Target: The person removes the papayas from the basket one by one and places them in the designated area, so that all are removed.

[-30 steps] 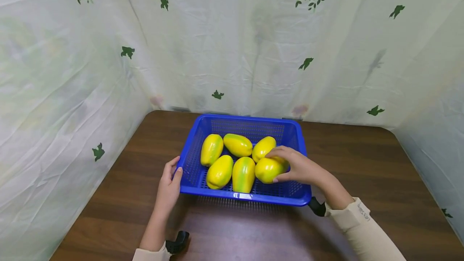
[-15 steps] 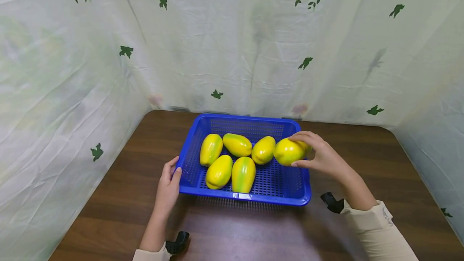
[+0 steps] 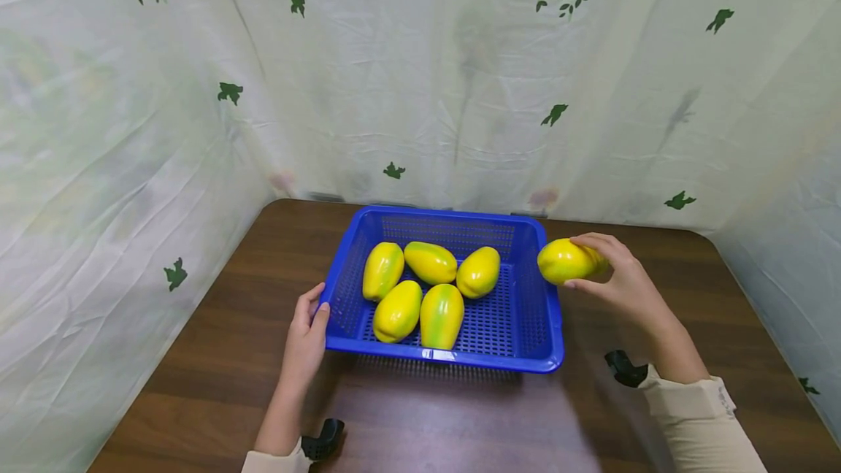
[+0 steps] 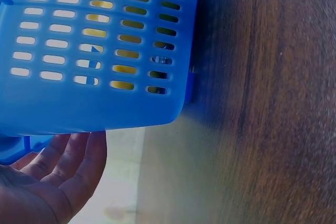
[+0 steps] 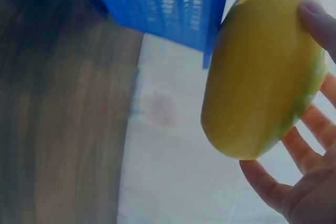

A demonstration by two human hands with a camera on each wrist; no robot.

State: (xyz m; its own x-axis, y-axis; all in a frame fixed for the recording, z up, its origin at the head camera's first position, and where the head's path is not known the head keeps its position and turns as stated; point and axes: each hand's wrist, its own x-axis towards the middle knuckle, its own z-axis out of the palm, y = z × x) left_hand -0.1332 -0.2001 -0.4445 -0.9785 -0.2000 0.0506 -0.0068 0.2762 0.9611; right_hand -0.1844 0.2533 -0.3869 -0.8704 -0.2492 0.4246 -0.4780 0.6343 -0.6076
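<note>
The fruit (image 3: 566, 262) and the basket (image 3: 535, 316) have a pale cloth (image 3: 420, 86) around them, hanging behind and at both sides. Below it spreads a brown wooden worktop (image 3: 447, 414) with rounded far corners. The basket, blue and slotted, lies close to the worktop's far edge, nearer its far left corner than its far right one. A cream right sleeve (image 3: 703, 425) and a cream left sleeve (image 3: 276, 463) show over the nearer part of the worktop. The left hand (image 3: 306, 338) grips the basket's left rim. The right hand (image 3: 624, 283) holds the first-named fruit between thumb and fingers, up at the basket's right rim; whether fruit and rim touch, I cannot tell. This fruit is yellow, with some green visible in the right wrist view. Five more fruits (image 3: 430, 263), yellow and partly green, lie in the basket: three toward its far side, two nearer. Each wrist has a small black piece (image 3: 322, 440) beside it. Smallest are the dark green birds (image 3: 680, 201) printed on the cloth.
</note>
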